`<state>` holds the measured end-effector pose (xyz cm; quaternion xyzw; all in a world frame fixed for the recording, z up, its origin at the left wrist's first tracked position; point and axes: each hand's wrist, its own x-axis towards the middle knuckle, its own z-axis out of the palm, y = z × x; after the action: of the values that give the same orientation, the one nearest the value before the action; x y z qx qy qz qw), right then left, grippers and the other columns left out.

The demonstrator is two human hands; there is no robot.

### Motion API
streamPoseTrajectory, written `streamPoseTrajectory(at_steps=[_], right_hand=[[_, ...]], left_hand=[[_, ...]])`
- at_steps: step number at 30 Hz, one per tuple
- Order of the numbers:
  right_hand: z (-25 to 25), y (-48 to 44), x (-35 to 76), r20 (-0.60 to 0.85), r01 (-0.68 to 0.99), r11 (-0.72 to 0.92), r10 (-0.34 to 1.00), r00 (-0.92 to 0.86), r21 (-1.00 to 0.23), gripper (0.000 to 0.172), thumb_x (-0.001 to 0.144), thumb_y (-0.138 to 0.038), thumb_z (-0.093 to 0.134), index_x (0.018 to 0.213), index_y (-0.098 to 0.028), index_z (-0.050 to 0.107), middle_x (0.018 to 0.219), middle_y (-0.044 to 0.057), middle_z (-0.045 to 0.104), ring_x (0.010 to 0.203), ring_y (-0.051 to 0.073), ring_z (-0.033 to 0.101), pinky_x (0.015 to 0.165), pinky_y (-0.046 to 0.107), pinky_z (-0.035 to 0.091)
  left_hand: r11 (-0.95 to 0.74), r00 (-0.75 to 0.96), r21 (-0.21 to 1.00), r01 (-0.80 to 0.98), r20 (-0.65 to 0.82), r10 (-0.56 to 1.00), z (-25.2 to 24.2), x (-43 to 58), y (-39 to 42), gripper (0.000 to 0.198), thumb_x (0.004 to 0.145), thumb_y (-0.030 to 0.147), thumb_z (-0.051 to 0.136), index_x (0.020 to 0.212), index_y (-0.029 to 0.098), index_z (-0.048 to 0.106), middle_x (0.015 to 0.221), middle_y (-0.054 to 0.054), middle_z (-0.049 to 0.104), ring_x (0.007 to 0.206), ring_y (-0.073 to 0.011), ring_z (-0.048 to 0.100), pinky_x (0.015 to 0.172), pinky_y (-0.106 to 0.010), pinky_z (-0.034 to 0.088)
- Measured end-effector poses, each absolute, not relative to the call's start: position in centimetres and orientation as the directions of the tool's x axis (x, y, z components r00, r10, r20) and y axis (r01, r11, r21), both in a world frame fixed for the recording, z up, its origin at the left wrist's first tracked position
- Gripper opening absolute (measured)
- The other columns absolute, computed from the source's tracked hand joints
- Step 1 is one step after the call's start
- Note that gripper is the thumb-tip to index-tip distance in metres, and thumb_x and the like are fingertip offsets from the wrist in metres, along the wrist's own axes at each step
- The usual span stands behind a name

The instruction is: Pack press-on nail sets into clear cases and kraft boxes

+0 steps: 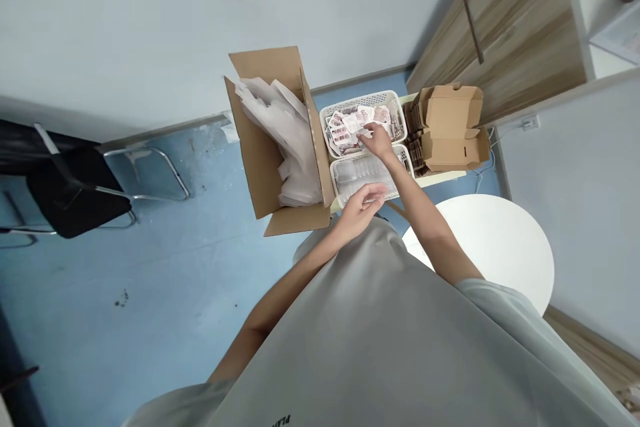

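My right hand [379,143] is over the back white basket [403,125], thumb and forefinger apart at the small white printed packets [341,135] piled inside. Whether the fingertips touch a packet is too small to tell. My left hand [361,208] is held low at the near side of the front white basket [336,188], palm turned inward and fingers stretched out, with nothing seen in it. Clear plastic pieces [357,173] lie in that front basket, partly hidden by my right forearm.
Left of the baskets stands an open cardboard carton [260,173] with white translucent sheets or bags [287,127]. Folded brown boxes [453,123] are at the right. Nearby are a round white table [505,240], a wooden cabinet [525,33] and a black chair [75,197].
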<state>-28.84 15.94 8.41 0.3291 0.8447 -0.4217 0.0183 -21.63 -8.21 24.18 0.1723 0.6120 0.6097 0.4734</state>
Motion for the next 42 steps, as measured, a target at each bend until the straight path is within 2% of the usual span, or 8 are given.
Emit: streamPoseTrajectory(at_steps=[8,15,20,26,28,31,36,42], right_hand=[[6.5,15.5,-33.8,-0.462,0.66,0.588,0.474,-0.75,-0.468,0.063,0.095,-0.043,0.084,0.146,-0.012,0.066,0.157,0.024,0.059,0.148,0.041,0.056,0.122,0.054,0.052],[6.6,15.2,-34.1,-0.494,0.662,0.65,0.465,-0.734,-0.373,0.049,0.108,-0.039,0.067,0.148,-0.011,0.063,0.157,0.025,0.058,0.141,0.039,0.063,0.118,0.054,0.056],[6.7,15.6,-34.5,-0.507,0.637,0.696,0.438,-0.743,-0.332,0.062,0.104,-0.032,0.071,0.159,-0.009,0.053,0.162,0.029,0.055,0.142,0.042,0.063,0.116,0.057,0.058],[6.4,16.4,-35.0,-0.528,0.57,0.755,0.356,-0.771,-0.324,0.099,0.1,-0.046,0.078,0.18,-0.017,0.028,0.166,0.028,0.053,0.142,0.044,0.062,0.114,0.057,0.06],[6.2,16.7,-35.4,-0.546,0.562,0.764,0.337,-0.767,-0.317,0.103,0.098,-0.054,0.08,0.181,-0.02,0.028,0.164,0.028,0.054,0.139,0.045,0.064,0.111,0.058,0.061],[6.1,17.2,-35.9,-0.552,0.551,0.78,0.332,-0.765,-0.296,0.101,0.096,-0.06,0.082,0.177,-0.02,0.036,0.158,0.028,0.06,0.132,0.045,0.068,0.109,0.06,0.062],[6.6,17.6,-35.5,-0.5,0.515,0.806,0.33,-0.801,-0.293,0.092,0.095,-0.049,0.083,0.172,-0.019,0.043,0.159,0.026,0.059,0.125,0.045,0.071,0.109,0.061,0.061],[9.2,18.1,-32.6,-0.368,0.48,0.707,0.322,-0.872,-0.52,0.091,0.097,-0.052,0.078,0.172,-0.017,0.04,0.163,0.024,0.059,0.128,0.044,0.07,0.109,0.061,0.061]], left_hand=[[0.251,-0.586,0.845,-0.471,-0.513,0.627,23.5,-22.1,-6.8,0.036,0.105,0.047,0.07,0.134,0.025,0.072,0.146,-0.011,0.076,0.138,-0.0294,0.072,0.12,-0.048,0.056],[0.231,-0.627,0.837,-0.497,-0.53,0.571,23.7,-22.3,-6.2,0.036,0.103,0.042,0.07,0.135,0.024,0.072,0.142,-0.012,0.078,0.137,-0.0279,0.072,0.121,-0.048,0.055],[0.23,-0.626,0.836,-0.497,-0.53,0.572,23.7,-22.5,-6.4,0.035,0.103,0.041,0.07,0.134,0.024,0.072,0.141,-0.012,0.078,0.138,-0.0286,0.071,0.122,-0.048,0.054],[0.247,-0.607,0.837,-0.487,-0.528,0.593,23.7,-22.8,-6.9,0.036,0.103,0.042,0.07,0.134,0.024,0.071,0.141,-0.012,0.078,0.139,-0.0292,0.071,0.122,-0.049,0.053],[0.257,-0.595,0.834,-0.487,-0.533,0.601,23.7,-22.9,-7.1,0.037,0.103,0.042,0.069,0.135,0.024,0.071,0.142,-0.012,0.077,0.139,-0.0292,0.071,0.123,-0.05,0.053],[0.262,-0.585,0.831,-0.491,-0.537,0.608,23.6,-22.9,-7.3,0.036,0.103,0.041,0.068,0.135,0.025,0.071,0.142,-0.011,0.077,0.139,-0.029,0.071,0.123,-0.05,0.053],[0.251,-0.582,0.833,-0.492,-0.53,0.617,23.5,-23.1,-7.8,0.036,0.103,0.041,0.068,0.135,0.025,0.07,0.142,-0.011,0.077,0.139,-0.0287,0.071,0.123,-0.049,0.053],[0.222,-0.565,0.854,-0.47,-0.484,0.668,23.2,-23.3,-8.3,0.035,0.103,0.039,0.068,0.135,0.025,0.071,0.143,-0.011,0.077,0.138,-0.0277,0.071,0.123,-0.049,0.054]])
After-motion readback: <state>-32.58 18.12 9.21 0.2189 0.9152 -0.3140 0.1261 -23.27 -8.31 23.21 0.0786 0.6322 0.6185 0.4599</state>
